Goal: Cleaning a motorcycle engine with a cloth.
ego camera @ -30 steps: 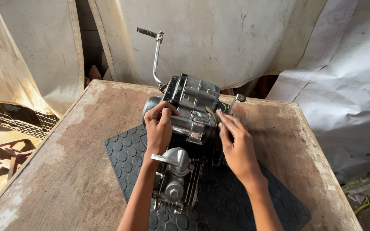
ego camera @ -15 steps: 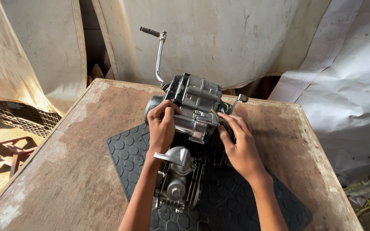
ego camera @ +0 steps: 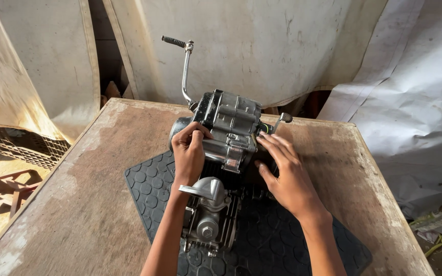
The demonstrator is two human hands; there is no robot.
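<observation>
**Both hands on a small engine on the mat**

Little has shifted since half a second ago: the left hand [ego camera: 189, 153] keeps its place on the left side of the engine [ego camera: 226, 153], while the right hand [ego camera: 285, 176] has flattened slightly, its fingers [ego camera: 277, 145] now stretched further toward the small lever [ego camera: 282, 120] at the engine's right. The engine itself has not moved.

Head view: the engine is a compact grey metal block, lying lengthwise on a dark rubber mat [ego camera: 152, 181] with a hexagon pattern, which rests on a worn brown table [ego camera: 83, 204]. Its wider crankcase end points away from the person; the finned cylinder end [ego camera: 208, 225] with a curved silver intake pipe [ego camera: 203, 188] points toward them. A long bent kick lever [ego camera: 184, 66] with a black rubber tip rises from the far left of the case. The left hand's fingers are curled together against the case's upper left edge, thumb tucked beside them; whether they pinch a small part cannot be told. The right hand lies open, fingers spread and extended, resting against the engine's right flank. Pale tarpaulin sheets [ego camera: 292, 46] hang behind the table.
</observation>
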